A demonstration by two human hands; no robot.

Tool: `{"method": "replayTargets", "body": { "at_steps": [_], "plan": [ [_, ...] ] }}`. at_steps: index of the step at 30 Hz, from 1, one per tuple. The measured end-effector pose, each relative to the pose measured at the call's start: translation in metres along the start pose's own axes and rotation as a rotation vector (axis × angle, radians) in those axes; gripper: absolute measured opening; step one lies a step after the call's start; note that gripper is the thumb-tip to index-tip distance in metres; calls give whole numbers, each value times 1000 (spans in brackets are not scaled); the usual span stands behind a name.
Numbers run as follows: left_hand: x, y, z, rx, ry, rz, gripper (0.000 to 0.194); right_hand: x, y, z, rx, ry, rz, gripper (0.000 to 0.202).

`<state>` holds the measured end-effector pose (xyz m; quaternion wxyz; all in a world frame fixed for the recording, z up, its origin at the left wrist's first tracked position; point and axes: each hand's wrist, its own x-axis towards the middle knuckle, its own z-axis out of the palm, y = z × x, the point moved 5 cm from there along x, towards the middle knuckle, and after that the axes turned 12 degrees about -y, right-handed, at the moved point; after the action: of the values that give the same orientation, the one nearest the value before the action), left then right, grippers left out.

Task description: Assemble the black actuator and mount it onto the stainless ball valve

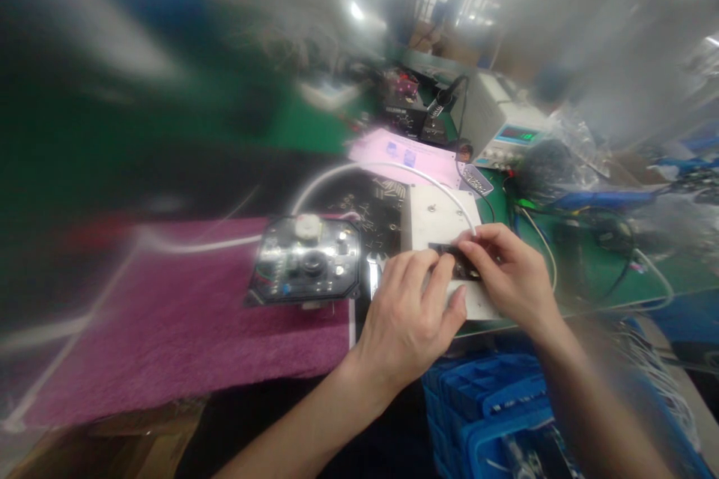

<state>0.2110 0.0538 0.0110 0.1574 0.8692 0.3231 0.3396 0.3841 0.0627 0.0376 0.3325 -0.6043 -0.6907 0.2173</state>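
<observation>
Both hands meet over a white box-like fixture [438, 218] on the green bench. My left hand [407, 314] and my right hand [508, 269] pinch a small black part [461, 264] that lies on the fixture's top, fingers at either end of it. Left of them, a black electronic module with a round lens and shiny components [306, 260] rests on a purple cloth mat [168, 322]. A white cable [359, 172] arcs from the mat over to the fixture. Much of the picture is blurred.
A white bench instrument with a green digital display [514, 131] stands behind the fixture, beside pink paper sheets [401, 153] and tangled cables [589, 224]. Small loose parts [374, 206] are scattered on a black mat. Blue plastic crates [494, 412] sit below the bench edge.
</observation>
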Motion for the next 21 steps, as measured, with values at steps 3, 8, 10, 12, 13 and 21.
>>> {"method": "replayTargets", "body": {
  "at_steps": [3, 8, 10, 12, 13, 21],
  "plan": [
    [0, 0, 1, -6, -5, -8, 42, 2, -3, -1, -29, -17, -9, 5],
    [0, 0, 1, -11, -1, -11, 41, 3, -3, -1, -42, -17, 2, 6],
    [0, 0, 2, -11, -4, -14, 41, 3, -2, -1, -43, -10, 10, 7],
    [0, 0, 2, -13, -6, -14, 43, 2, -1, 0, -44, -2, 17, 9],
    [-1, 0, 2, -19, -5, -10, 45, 1, 0, 0, -45, 3, 21, 10],
    [-63, 5, -35, -116, 99, 155, 54, 1, 11, -28, -123, 71, 38, 17]
  ]
}}
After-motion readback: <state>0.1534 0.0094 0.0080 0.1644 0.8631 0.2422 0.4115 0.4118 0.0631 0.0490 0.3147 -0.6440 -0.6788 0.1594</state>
